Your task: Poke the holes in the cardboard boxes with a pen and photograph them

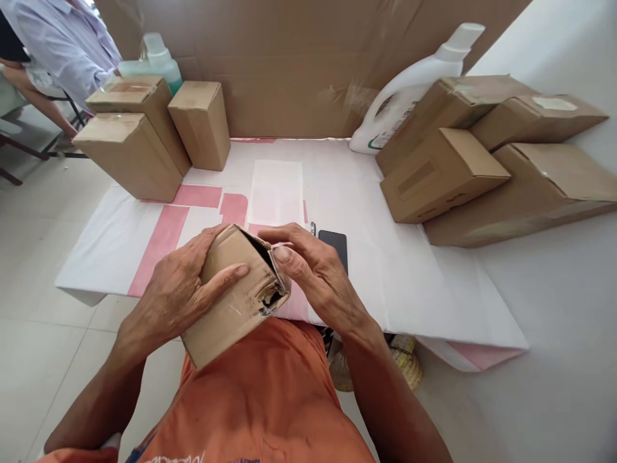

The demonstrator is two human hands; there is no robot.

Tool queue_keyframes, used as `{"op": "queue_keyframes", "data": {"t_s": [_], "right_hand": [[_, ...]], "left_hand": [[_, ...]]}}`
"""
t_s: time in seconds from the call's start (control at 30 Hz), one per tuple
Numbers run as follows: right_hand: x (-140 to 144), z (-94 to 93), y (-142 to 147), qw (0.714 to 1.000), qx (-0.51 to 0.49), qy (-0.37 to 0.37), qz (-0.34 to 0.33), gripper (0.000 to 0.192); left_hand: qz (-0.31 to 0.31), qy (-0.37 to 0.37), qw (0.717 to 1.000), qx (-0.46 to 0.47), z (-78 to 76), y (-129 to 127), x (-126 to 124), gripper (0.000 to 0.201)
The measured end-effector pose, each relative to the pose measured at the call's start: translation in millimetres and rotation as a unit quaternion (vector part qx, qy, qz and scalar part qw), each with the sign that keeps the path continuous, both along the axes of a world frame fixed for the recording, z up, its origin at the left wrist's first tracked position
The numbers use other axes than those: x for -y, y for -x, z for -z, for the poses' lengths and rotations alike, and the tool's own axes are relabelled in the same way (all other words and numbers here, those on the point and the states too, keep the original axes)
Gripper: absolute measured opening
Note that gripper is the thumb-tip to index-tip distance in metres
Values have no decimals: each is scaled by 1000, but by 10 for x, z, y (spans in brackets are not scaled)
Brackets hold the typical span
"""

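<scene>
- At the far left we see another person's pale sleeve (67, 38); no writing on it can be made out.
- Three closed cardboard boxes (139, 138) stand at the far left of the tabletop (434, 276), with a green bottle (157, 61) behind them. We can read no label on any of them; only strips of tape show on their tops.
- The tabletop is covered by a white sheet with pink bands (161, 241), and we find no text on it.
- Our left hand (178, 292) is wrapped around the side of a small worn cardboard box (236, 302), fingers spread across its face and the thumb lying along the near side, so it grips the box.
- That box is held tilted above the near edge of the tabletop, just over our orange shirt (255, 399), with its torn, open end turned to the right.
- Our right hand (313, 273) meets that open end, fingers curled and pinching the flap at the top edge, the thumb pressed against the cardboard.
- Just beyond the right hand lie a dark phone (335, 244) and, beside it, what looks like a pen tip (313, 228).
- At the far right a white jug (409, 90) leans against the cardboard wall; its label has a green mark, too small to read.
- Four more boxes (482, 161) lie stacked near it, unmarked as far as we can tell.
</scene>
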State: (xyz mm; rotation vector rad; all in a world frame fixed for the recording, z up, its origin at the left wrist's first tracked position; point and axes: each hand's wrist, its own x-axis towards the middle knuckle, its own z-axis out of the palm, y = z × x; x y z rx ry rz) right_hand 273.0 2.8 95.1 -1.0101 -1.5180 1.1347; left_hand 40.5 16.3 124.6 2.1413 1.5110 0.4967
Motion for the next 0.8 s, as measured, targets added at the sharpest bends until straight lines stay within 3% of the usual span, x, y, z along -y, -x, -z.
{"op": "queue_keyframes", "data": {"t_s": [0.17,0.37,0.5,0.57,0.7,0.8], "right_hand": [[133,-17,29,1000,4,17,26,38],[231,30,79,1000,8,17,13,47],[324,168,208,996,78,-28,-14,79],[345,233,279,994,95,-56,-12,86],[327,302,345,995,74,-74,-5,78],[256,348,341,998,35,-55,2,74]], "left_hand": [[9,10,1000,17,14,4,54,64],[-18,-11,1000,11,43,83,36,80],[-44,2,999,26,52,135,-11,82],[-51,8,998,33,61,145,-20,83],[-44,-14,998,35,68,183,-36,83],[17,-12,1000,12,12,252,-123,80]]}}
